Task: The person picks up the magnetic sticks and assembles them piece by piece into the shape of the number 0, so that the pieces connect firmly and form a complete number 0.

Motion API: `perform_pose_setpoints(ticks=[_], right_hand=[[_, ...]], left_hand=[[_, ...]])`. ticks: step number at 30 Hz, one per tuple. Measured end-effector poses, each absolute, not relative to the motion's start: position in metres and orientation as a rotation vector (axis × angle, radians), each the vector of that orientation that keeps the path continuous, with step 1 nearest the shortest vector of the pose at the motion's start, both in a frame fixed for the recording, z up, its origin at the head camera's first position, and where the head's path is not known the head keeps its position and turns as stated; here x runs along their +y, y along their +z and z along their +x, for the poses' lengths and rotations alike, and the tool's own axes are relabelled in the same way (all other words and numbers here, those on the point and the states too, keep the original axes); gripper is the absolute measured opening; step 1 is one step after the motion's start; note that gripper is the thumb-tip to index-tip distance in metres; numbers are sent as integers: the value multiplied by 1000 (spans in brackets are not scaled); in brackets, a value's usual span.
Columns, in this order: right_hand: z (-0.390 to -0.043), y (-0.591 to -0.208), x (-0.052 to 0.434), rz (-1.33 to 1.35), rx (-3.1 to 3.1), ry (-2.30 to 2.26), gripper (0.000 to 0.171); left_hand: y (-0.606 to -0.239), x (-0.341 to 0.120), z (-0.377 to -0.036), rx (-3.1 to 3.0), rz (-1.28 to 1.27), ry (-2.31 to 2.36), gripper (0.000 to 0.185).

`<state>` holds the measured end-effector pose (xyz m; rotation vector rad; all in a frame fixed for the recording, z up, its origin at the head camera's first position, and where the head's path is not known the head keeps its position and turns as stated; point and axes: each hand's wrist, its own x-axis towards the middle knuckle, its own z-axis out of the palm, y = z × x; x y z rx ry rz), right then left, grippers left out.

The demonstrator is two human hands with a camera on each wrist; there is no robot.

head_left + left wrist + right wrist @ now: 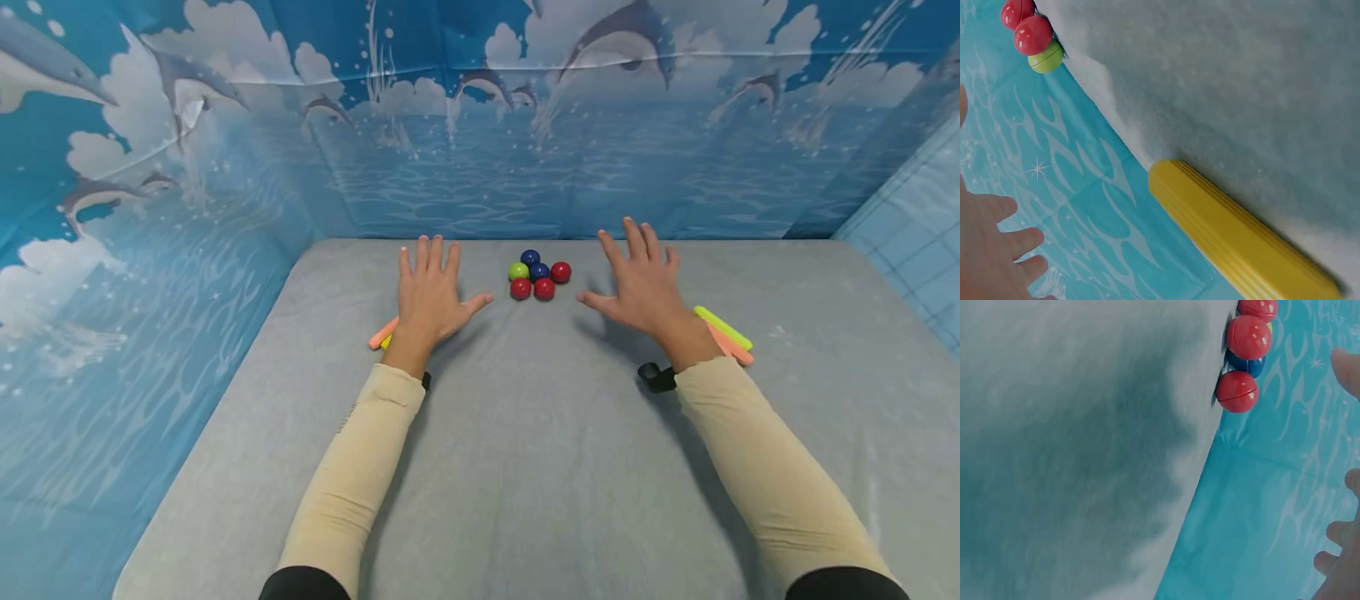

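My left hand [431,293] is held over the grey table with fingers straight and thumb spread, holding nothing. Opposite it, my right hand [643,287] hovers with its fingers spread, also holding nothing. Between them at the far side sits a cluster of small shiny balls: a green ball [518,272], a blue ball [530,257] with another blue one below it, and three red balls [544,289]. Seams run round the red balls [1237,392] in the right wrist view. Beneath my left wrist lies a yellow ridged stick [1229,225], partly hidden in the head view.
An orange stick [382,334] pokes out beside my left wrist. By my right wrist lie a lime-yellow stick [723,327] and a coral stick [738,352]. The grey cloth-covered table [540,467] meets a blue dolphin-print curtain [465,167] at the back and left.
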<state>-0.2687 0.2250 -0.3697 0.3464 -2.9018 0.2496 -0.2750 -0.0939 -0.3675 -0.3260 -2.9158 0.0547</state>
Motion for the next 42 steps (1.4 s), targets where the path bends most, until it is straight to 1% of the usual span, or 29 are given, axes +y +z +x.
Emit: perform_pose_setpoints(ticks=[4,9,13,15,18,23,29,38,42], right_hand=[[-257,-362,234,372,-2926,345,91],[-233,-358,256,510,-2918,488,71],[-212,-365,285,691,-2809,581,50],[-202,-369,298,737,-2753,633,40],[-193,-374,312,742,-2699,666,31],[-193,-380,320,726,-2695,605,27],[-196,-382,317,715,-2719,631,30],[-196,-384,312,768,-2756,624,31],[-194,-385,308,798,-2772,581,30]], left_hand=[[-368,-101,-274,-2941,-335,-46,98],[-367,-129,-262,-2973,-392,-154,88],[-363,-158,-247,-2965,-482,-143,75],[-362,-171,-242,-2923,-529,-134,66],[-365,-189,-235,-2846,-584,-163,52],[-371,-206,-229,-2755,-638,-239,34],[-376,-205,-228,-2776,-659,-222,22],[-381,-194,-228,-2988,-629,-274,19],[-381,-193,-225,-3010,-617,-273,13]])
